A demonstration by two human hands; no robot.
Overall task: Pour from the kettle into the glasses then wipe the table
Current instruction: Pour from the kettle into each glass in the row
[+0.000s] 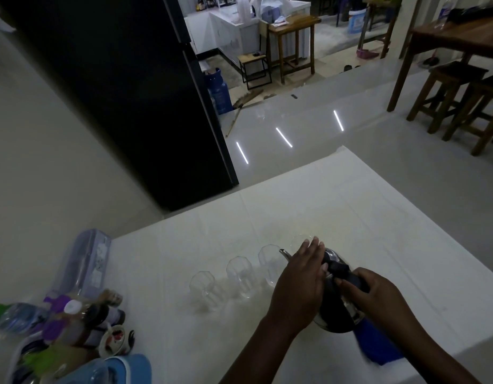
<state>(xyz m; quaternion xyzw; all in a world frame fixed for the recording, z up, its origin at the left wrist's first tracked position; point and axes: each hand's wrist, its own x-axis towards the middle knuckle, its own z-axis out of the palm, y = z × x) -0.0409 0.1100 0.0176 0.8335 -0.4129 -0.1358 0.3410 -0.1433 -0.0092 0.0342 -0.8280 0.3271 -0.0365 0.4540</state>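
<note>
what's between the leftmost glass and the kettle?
Two more glasses, at and, stand in a row between the leftmost glass and the kettle. Left hand overlaps the nearer one, head view.

kettle (334, 309): steel, black | table (350, 206): white | cloth (378, 347): blue

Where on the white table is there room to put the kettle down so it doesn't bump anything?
The white table is bare on the far side, beyond the glasses toward its far corner, and on the right past the kettle. There is also a strip between the glasses and the bottles. The near left corner is crowded, and a blue cloth lies under the right hand.
</note>
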